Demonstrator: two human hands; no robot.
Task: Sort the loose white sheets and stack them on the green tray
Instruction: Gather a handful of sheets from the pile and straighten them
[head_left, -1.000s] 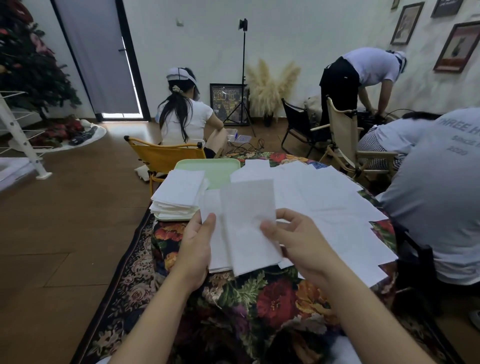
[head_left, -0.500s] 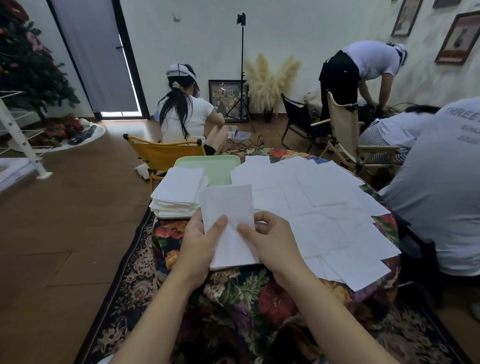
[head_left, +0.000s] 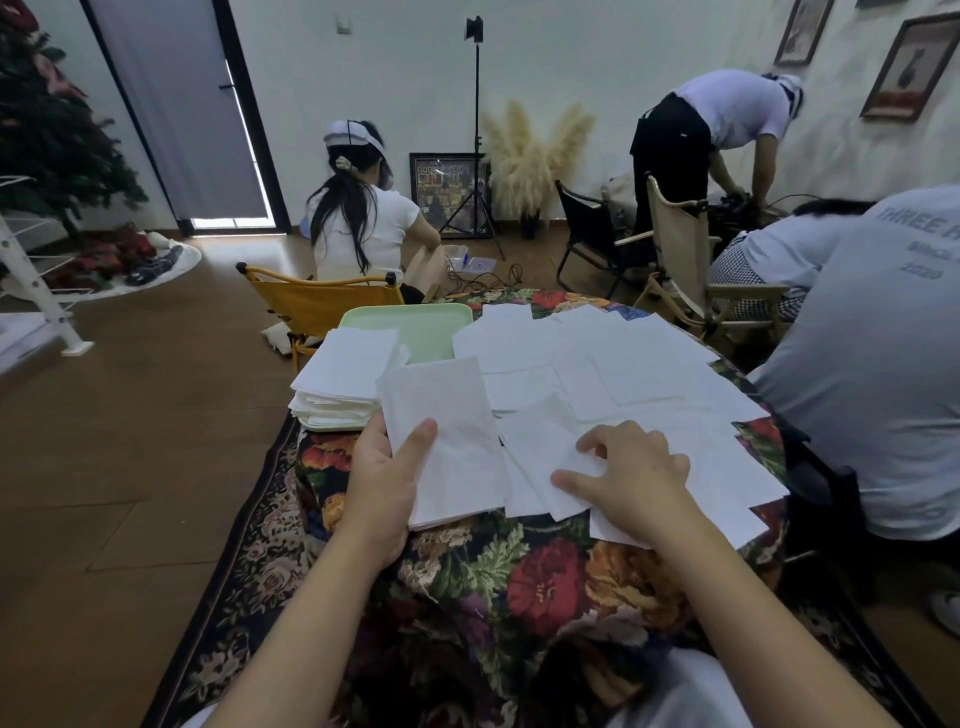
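Note:
My left hand (head_left: 387, 480) holds a small bundle of white sheets (head_left: 447, 426) upright over the near left of the table, thumb across its front. My right hand (head_left: 631, 478) rests on a loose white sheet (head_left: 545, 452) lying on the table, fingers curled at its edge, thumb stretched left. Many more loose sheets (head_left: 623, 364) cover the right half of the floral tablecloth. The green tray (head_left: 421, 325) sits at the far left of the table, with a stack of white sheets (head_left: 345, 374) on its near end.
A person in a grey shirt (head_left: 878, 353) sits close at the table's right edge. A yellow folding chair (head_left: 317, 301) stands just beyond the tray, another person seated past it. Wooden chairs and a bending person are at the back right. Bare wooden floor lies left.
My right hand let go of the bundle and moved right and down onto a loose sheet on the table. The left hand keeps the bundle, now shifted slightly left.

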